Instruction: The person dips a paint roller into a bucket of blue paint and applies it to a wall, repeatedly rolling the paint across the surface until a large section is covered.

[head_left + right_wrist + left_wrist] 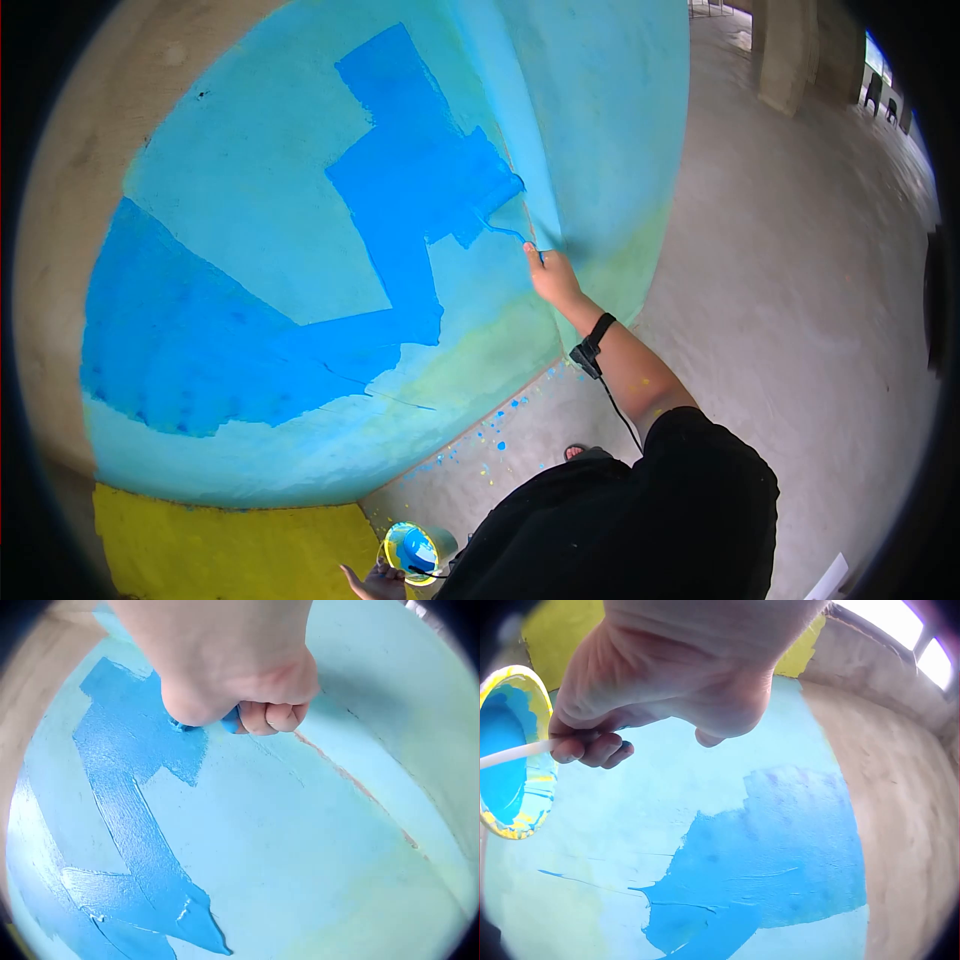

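My right hand (pixel 553 277) grips the handle of a paint roller (pixel 508 192), whose head lies against the wall at the right edge of a bright blue painted patch (pixel 400 190). In the right wrist view the fingers of my right hand (pixel 240 682) are curled round the blue handle, and the roller head is hidden. Low in the head view, my left hand (pixel 380 582) is at a bucket (pixel 413 550) with blue paint inside. The left wrist view shows my left hand (pixel 667 675) with fingers curled round the white bucket handle (pixel 517 754), beside the bucket (pixel 540 780).
A light blue wall (pixel 240 160) curves ahead, meeting another face at a corner on the right. A yellow painted area (pixel 230 545) lies at lower left. Grey floor (pixel 800 300) with paint drops near the wall stretches right, toward pillars (pixel 790 55).
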The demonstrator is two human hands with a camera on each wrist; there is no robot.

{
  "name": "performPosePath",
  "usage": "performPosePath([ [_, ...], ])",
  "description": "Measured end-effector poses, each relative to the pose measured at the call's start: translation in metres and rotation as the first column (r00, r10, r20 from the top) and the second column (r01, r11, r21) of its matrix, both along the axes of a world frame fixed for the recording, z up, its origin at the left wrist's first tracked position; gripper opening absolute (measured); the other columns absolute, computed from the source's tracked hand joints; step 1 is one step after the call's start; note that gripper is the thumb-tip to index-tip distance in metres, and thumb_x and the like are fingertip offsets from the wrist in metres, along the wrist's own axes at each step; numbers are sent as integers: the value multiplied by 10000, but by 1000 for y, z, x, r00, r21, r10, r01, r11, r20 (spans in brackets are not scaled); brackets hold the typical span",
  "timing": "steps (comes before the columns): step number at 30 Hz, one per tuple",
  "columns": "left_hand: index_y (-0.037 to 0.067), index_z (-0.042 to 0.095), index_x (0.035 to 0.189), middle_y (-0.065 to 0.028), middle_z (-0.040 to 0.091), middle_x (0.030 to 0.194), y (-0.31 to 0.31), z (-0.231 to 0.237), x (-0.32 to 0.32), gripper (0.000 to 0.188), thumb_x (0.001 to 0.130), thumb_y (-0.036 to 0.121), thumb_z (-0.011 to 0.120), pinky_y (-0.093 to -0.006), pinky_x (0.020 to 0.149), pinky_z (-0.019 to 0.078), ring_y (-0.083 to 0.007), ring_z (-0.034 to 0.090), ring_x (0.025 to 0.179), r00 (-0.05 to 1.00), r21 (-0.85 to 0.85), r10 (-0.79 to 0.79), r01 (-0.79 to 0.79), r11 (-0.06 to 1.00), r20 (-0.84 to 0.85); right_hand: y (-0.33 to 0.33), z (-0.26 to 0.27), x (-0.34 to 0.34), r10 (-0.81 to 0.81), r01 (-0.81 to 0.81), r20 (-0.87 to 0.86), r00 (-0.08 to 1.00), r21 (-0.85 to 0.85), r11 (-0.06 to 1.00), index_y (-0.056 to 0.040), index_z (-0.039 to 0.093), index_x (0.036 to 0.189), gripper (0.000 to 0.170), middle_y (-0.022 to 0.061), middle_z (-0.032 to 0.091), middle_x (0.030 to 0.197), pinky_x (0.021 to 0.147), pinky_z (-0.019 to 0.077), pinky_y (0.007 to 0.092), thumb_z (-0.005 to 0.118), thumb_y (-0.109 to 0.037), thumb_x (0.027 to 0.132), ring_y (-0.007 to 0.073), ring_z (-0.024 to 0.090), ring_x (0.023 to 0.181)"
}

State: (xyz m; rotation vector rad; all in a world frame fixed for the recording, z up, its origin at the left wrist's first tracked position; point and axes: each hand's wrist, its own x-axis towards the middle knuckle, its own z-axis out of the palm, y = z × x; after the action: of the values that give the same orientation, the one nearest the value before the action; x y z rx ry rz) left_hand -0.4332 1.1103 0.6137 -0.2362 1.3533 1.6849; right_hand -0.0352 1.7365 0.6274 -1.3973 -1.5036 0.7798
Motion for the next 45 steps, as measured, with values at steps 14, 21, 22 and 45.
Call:
performPosePath([
  [14, -76, 578, 1258, -198, 648, 1194, -2, -25, -11, 969, 828, 791, 548, -453, 1034, 394, -348, 558, 1134, 998, 5, 27, -27, 1000, 54, 16, 159, 4, 62, -60, -9, 998, 144, 988, 48, 532, 606, 731, 257, 555, 586, 558, 415, 521, 433, -533, 1039, 418, 558, 557],
  [21, -78, 590, 1251, -210, 648, 1204, -9, -43, -15, 977, 832, 802, 522, -466, 1058, 386, -357, 563, 1139, 998, 48, 1, -4, 999, 60, 4, 88, 6, 15, -15, 20, 1000, 0, 1000, 35, 563, 643, 712, 272, 575, 633, 593, 412, 543, 426, -542, 1037, 447, 575, 621],
  [22, -79, 590, 1252, -211, 647, 1206, -11, -48, -17, 979, 833, 804, 520, -466, 1057, 387, -357, 563, 1139, 998, 59, -6, 2, 998, 67, 2, 93, 7, 23, -23, 26, 999, 2, 1000, 35, 564, 647, 710, 275, 575, 635, 591, 411, 542, 433, -545, 1035, 452, 574, 622],
  [45, -78, 601, 1248, -244, 619, 1278, -18, -70, -41, 1034, 835, 854, 428, -488, 1061, 401, -377, 559, 1174, 998, 47, -38, 36, 998, 40, 19, 221, 2, 243, -315, -485, 840, -72, 946, -186, 404, 691, 538, -59, 270, 588, 407, 182, 308, 507, -615, 1000, 91, 248, 436],
])
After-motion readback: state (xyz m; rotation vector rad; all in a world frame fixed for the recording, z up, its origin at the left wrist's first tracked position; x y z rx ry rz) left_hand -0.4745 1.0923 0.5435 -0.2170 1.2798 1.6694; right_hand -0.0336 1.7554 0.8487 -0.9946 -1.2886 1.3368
